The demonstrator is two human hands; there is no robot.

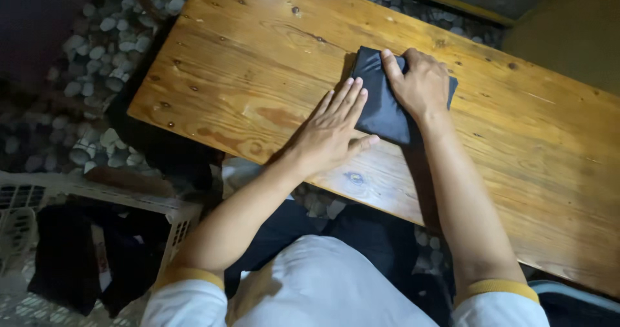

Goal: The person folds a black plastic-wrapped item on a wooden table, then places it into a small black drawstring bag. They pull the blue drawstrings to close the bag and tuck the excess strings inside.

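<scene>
Nearest the camera is the person's white top with yellow-edged short sleeves, and both bare forearms reach forward from it over the near edge of the wooden tabletop (258,62). Low on the left stands a white plastic laundry basket (174,214) with dark clothes (64,256) draped in it, resting on a floor of rounded grey pebbles (110,36) that shows beyond the left end of the tabletop.

The left hand (329,133) lies palm down on the wood, its fingers (345,101) released, straight and close together. Their tips and the thumb touch the left edge of a folded dark cloth (381,110). The hand grasps nothing; it only presses flat beside and against the fold.

Just beyond it, the right hand (423,84) rests on top of the cloth, covering its right half. Its fingers (391,65) are released and bent slightly over the far left corner of the fold, pressing down rather than clenching.

The dark cloth is a compact folded rectangle lying flat near the middle of the tabletop, turned at a slant to the boards, between the two hands and under the right one.

Farthest off, past the tabletop's far edge, more pebbles run up to a yellow-bordered strip (445,0).
</scene>
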